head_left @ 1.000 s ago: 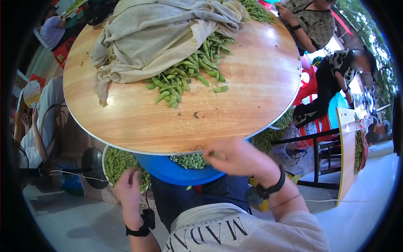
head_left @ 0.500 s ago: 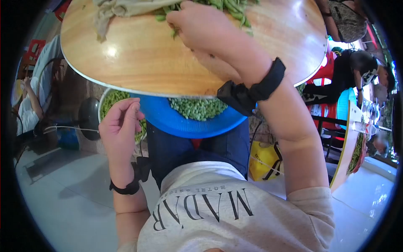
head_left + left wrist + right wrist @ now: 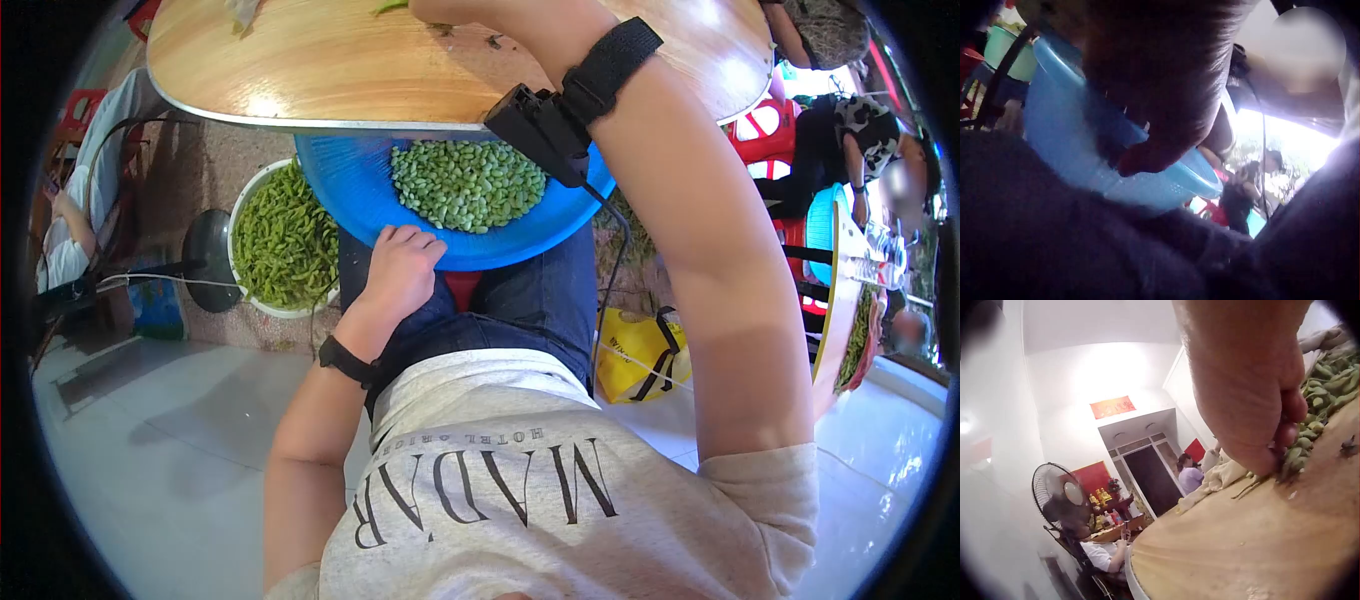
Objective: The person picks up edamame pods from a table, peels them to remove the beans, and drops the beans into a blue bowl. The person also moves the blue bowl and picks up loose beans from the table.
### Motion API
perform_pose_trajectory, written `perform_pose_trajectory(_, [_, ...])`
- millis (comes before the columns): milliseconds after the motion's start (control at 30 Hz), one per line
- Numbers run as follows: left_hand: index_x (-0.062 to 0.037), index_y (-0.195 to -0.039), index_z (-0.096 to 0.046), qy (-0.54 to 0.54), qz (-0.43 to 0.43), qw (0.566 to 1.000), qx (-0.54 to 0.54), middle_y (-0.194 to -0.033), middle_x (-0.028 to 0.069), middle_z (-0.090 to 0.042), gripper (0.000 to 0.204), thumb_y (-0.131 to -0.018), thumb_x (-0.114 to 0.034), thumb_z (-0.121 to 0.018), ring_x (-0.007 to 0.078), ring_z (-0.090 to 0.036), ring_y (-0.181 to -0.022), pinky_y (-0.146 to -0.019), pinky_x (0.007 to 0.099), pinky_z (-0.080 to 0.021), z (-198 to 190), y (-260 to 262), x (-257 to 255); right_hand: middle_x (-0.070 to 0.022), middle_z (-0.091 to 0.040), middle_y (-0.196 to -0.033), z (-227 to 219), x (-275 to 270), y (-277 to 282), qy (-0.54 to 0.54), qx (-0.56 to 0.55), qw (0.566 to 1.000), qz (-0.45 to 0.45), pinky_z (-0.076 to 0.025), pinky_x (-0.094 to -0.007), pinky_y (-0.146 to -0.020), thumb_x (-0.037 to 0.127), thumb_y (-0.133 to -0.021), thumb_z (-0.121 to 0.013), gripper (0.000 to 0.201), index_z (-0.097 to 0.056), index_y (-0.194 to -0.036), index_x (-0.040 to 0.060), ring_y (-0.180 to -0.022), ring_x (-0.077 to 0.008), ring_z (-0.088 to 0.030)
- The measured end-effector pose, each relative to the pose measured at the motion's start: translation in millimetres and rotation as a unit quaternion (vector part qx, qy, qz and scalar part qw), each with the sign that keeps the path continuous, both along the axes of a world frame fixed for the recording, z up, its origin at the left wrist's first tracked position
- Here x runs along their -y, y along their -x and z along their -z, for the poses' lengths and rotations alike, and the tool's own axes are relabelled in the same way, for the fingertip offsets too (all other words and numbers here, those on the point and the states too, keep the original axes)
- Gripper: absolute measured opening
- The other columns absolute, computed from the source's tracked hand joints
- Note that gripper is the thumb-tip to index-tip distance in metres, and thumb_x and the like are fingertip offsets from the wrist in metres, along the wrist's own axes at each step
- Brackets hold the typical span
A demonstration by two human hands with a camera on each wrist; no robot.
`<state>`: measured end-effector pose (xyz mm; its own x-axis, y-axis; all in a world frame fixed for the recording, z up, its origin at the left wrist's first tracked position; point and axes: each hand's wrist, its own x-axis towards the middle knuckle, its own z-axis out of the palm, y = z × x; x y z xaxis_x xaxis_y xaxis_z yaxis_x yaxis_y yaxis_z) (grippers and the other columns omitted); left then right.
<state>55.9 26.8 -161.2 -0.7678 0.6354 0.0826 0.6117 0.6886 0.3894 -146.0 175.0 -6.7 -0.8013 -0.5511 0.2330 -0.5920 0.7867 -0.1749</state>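
Note:
My left hand (image 3: 402, 270) grips the near-left rim of a blue plastic basin (image 3: 345, 195) on my lap. In the left wrist view the thumb lies against the basin's outer wall. Shelled green soybeans (image 3: 468, 185) are gathered inside the basin. My right hand (image 3: 1244, 394) reaches over the wooden table (image 3: 300, 65), its fingers curled on green soybean pods (image 3: 1335, 384) at the edge of the pile. Most of this hand is cut off at the top of the head view. A beige cloth (image 3: 1219, 478) lies behind it.
A white tub (image 3: 236, 262) full of pods stands on the floor left of my lap. The table's edge overhangs the basin. A yellow bag (image 3: 637, 360) sits at right on the floor. Other people sit around, and a standing fan (image 3: 1057, 494) is beyond the table.
My left hand has gone from beside the basin to its rim. The right hand first reached from the basin to the pods and remains over the table. The head view has tilted down.

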Motion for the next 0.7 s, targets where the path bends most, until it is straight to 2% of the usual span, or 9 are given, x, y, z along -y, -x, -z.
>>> perform_pose_trajectory(67, [-0.0084,-0.083,-0.064,-0.049,-0.002,0.999,-0.006,-0.083,0.0054,-0.062,0.029,-0.056,-0.002,-0.06,0.0237,-0.055,-0.084,-0.076,0.0369,-0.041,-13.0,6.4,1.8,-0.0231,-0.059,-0.075,-3.9,-1.5,-3.0,0.032,0.009,0.999,0.0,-0.045,-0.0418,-0.065,0.006,-0.065,-0.056,0.014,-0.062,-0.075,-0.0011,-0.075,-0.0366,-0.058])
perform_pose_trajectory(133, [-0.006,-0.08,-0.064,-0.107,0.003,0.994,-0.022,-0.076,0.0096,-0.062,0.025,-0.056,-0.001,-0.058,0.0282,-0.057,-0.077,-0.07,0.0381,-0.044,-40.3,16.3,2.6,-0.0196,-0.061,-0.073,-7.6,-4.1,-6.5,0.05,0.016,0.999,0.013,-0.046,-0.0367,-0.059,0.005,-0.068,-0.058,0.012,-0.061,-0.078,-0.0011,-0.068,-0.0305,-0.059])
perform_pose_trajectory(300, [-0.0031,-0.082,-0.065,0.055,0.056,0.993,0.093,-0.082,0.0168,-0.062,0.024,-0.059,0.0,-0.058,0.0331,-0.059,-0.076,-0.071,0.0397,-0.047,-50.7,1.3,8.4,-0.0103,-0.06,-0.064,-25.8,-32.8,-40.4,0.239,0.183,0.953,0.026,-0.046,-0.0318,-0.051,0.015,-0.069,-0.057,0.016,-0.061,-0.075,0.001,-0.055,-0.0193,-0.058])
perform_pose_trajectory(367, [-0.0022,-0.087,-0.065,-0.122,0.011,0.975,0.186,-0.091,0.0175,-0.062,0.023,-0.064,-0.001,-0.062,0.0309,-0.06,-0.084,-0.076,0.0372,-0.047,-64.1,-4.7,12.0,-0.0082,-0.06,-0.063,-42.2,-42.2,-66.2,0.294,0.253,0.921,0.034,-0.044,-0.0296,-0.046,0.015,-0.07,-0.056,0.016,-0.06,-0.079,0.0021,-0.05,-0.0156,-0.055])
perform_pose_trajectory(400, [-0.0022,-0.093,-0.063,-0.212,-0.028,0.963,0.164,-0.096,0.0168,-0.061,0.025,-0.067,-0.001,-0.062,0.0288,-0.06,-0.085,-0.075,0.0344,-0.049,-77.9,-2.3,11.2,-0.0079,-0.06,-0.064,-48.6,-44.8,-85.4,0.306,0.292,0.905,0.046,-0.042,-0.028,-0.044,0.012,-0.072,-0.055,0.016,-0.06,-0.084,0.0027,-0.047,-0.0139,-0.052])
perform_pose_trajectory(467, [-0.0015,-0.095,-0.062,-0.36,-0.182,0.914,0.05,-0.097,0.0153,-0.061,0.028,-0.068,0.004,-0.063,0.0266,-0.06,-0.08,-0.07,0.0323,-0.05,-122.0,4.2,0.7,-0.0049,-0.061,-0.064,-47.2,-49.5,-105.3,0.359,0.391,0.846,0.055,-0.036,-0.0201,-0.04,0.012,-0.072,-0.056,0.017,-0.06,-0.084,0.001,-0.043,-0.0048,-0.046])
perform_pose_trajectory(567, [-0.0011,-0.096,-0.061,-0.367,-0.182,0.905,-0.11,-0.095,0.014,-0.06,0.03,-0.068,0.008,-0.063,0.0249,-0.06,-0.075,-0.065,0.0301,-0.05,-168.9,12.5,-11.7,-0.0033,-0.058,-0.058,-44.1,-45.5,-124.7,0.38,0.459,0.801,0.055,-0.04,-0.0236,-0.043,0.015,-0.068,-0.057,0.014,-0.061,-0.072,0.002,-0.046,-0.0083,-0.05])
perform_pose_trajectory(667, [-0.0008,-0.093,-0.061,-0.278,-0.093,0.945,-0.145,-0.088,0.0136,-0.06,0.025,-0.069,0.005,-0.064,0.0239,-0.061,-0.071,-0.061,0.0299,-0.049,-150.6,25.0,-8.7,-0.0025,-0.057,-0.058,-38.9,-40.5,-141.1,0.366,0.509,0.778,0.049,-0.04,-0.0229,-0.044,0.015,-0.069,-0.058,0.014,-0.061,-0.073,0.0021,-0.048,-0.0071,-0.049])
perform_pose_trajectory(700, [-0.0007,-0.093,-0.061,-0.289,-0.096,0.946,-0.111,-0.086,0.0131,-0.06,0.025,-0.068,0.005,-0.064,0.0238,-0.061,-0.07,-0.06,0.0296,-0.049,-150.8,24.9,-8.9,-0.0022,-0.057,-0.059,-31.9,-41.3,-146.2,0.365,0.464,0.806,0.034,-0.039,-0.0221,-0.045,0.016,-0.071,-0.058,0.014,-0.06,-0.073,0.0019,-0.051,-0.0062,-0.049])
